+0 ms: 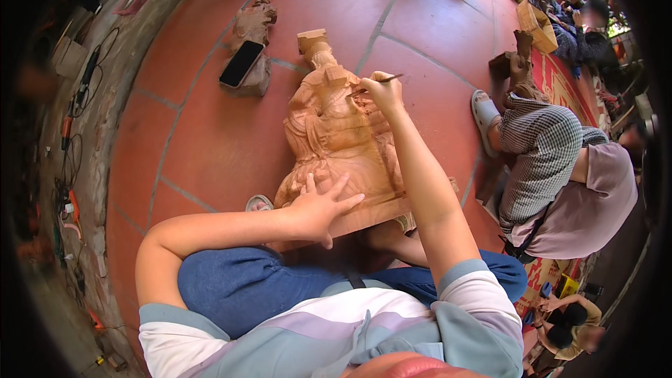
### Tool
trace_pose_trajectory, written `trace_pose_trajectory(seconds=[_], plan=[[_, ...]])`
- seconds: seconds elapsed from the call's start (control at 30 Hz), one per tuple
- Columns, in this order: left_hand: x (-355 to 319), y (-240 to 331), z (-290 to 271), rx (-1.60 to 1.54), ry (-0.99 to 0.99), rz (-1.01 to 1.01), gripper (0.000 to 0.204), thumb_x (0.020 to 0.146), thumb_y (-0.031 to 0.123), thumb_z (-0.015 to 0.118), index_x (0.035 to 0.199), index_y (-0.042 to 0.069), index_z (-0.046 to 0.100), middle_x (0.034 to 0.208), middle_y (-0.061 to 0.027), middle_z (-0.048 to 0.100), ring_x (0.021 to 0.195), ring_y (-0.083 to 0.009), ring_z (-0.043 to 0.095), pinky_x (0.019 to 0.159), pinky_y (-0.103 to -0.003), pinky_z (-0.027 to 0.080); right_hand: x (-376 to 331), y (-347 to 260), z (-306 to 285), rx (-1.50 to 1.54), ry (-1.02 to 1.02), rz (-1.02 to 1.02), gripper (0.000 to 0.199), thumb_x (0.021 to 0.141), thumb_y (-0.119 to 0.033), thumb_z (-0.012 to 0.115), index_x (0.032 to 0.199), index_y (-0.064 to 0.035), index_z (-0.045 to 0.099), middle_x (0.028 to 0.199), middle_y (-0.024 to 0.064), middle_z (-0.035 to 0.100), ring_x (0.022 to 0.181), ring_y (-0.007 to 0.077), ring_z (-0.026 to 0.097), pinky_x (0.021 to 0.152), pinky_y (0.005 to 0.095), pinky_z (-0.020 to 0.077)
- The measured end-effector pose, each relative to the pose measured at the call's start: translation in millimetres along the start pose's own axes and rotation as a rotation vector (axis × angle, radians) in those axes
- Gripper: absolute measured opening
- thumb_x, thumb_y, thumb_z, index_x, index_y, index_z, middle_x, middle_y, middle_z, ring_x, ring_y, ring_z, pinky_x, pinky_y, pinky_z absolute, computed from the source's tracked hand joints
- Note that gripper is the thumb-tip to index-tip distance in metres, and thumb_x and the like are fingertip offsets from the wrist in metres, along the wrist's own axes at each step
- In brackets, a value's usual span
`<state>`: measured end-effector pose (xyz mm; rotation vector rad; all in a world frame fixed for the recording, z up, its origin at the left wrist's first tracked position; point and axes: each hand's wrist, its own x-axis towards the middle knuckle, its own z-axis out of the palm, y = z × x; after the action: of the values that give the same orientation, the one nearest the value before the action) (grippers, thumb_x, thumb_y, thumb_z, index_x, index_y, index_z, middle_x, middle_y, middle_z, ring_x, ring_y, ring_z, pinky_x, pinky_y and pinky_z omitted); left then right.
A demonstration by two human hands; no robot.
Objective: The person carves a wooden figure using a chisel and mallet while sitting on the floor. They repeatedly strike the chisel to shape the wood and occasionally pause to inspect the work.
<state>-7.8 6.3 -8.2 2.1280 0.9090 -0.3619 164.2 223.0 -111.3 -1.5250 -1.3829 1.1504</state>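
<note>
A large carved wooden statue (336,133) lies tilted in front of me, its wide base toward my lap and its narrow top pointing away. My left hand (318,210) rests on its lower part near the base, fingers spread and holding nothing. Near the statue's upper right, my right hand (383,91) is closed round a thin, dark, pen-like tool (393,78). The tool's lower end points at the carved surface; whether it touches, I cannot tell.
A black phone (241,64) lies on a smaller wood carving (253,28) to the far left. Another person (546,161) sits close on the right, beside a dark wooden piece (523,70) and a wooden box (537,26). Tools and cables (77,101) line the ledge at left.
</note>
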Motion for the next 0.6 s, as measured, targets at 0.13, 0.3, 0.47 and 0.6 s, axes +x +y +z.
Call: trace_pose_trajectory(seconds=[0.13, 0.3, 0.47, 0.6], plan=[[-2.2, 3.9, -0.8, 0.007, -0.005, 0.005, 0.111, 0.054, 0.034, 0.083, 0.144, 0.024, 0.019, 0.146, -0.0280, 0.003, 0.127, -0.0519, 0.026, 0.103, -0.065, 0.010, -7.3, 5.1, 14.1, -0.129, 0.175, -0.059, 0.019, 0.067, -0.014, 0.064, 0.055, -0.0027, 0.056, 0.048, 0.0046, 0.053, 0.045, 0.0097, 0.047, 0.047, 0.0291, 0.0417], [-2.3, -3.2, 4.1, 0.007, 0.006, 0.007, 0.110, 0.055, 0.035, 0.082, 0.144, 0.024, 0.018, 0.146, -0.0290, 0.004, 0.128, -0.0509, 0.025, 0.104, -0.064, 0.011, -15.2, -6.8, 10.9, -0.160, 0.115, -0.090, 0.022, 0.068, -0.011, 0.064, 0.052, -0.0032, 0.051, 0.049, 0.0034, 0.052, 0.045, 0.0075, 0.043, 0.044, 0.0257, 0.0371], [-3.0, -3.1, 2.3, -0.015, 0.032, 0.040, 0.108, 0.054, 0.037, 0.083, 0.143, 0.026, 0.022, 0.147, -0.0260, 0.005, 0.126, -0.0586, 0.015, 0.104, -0.063, 0.015, -28.9, -3.7, 17.0, -0.081, 0.214, -0.210, 0.023, 0.068, -0.013, 0.066, 0.053, -0.0030, 0.052, 0.047, 0.0044, 0.051, 0.045, 0.0088, 0.043, 0.044, 0.0268, 0.0361], [-0.3, 0.8, 5.1, 0.089, 0.025, -0.021, 0.109, 0.052, 0.043, 0.082, 0.142, 0.030, 0.023, 0.148, -0.0247, 0.009, 0.123, -0.0613, 0.014, 0.101, -0.063, 0.021, -10.7, -12.6, 4.6, -0.100, 0.116, -0.090, 0.019, 0.065, -0.013, 0.067, 0.052, -0.0053, 0.055, 0.047, 0.0121, 0.048, 0.044, 0.0129, 0.042, 0.046, 0.0315, 0.0388]])
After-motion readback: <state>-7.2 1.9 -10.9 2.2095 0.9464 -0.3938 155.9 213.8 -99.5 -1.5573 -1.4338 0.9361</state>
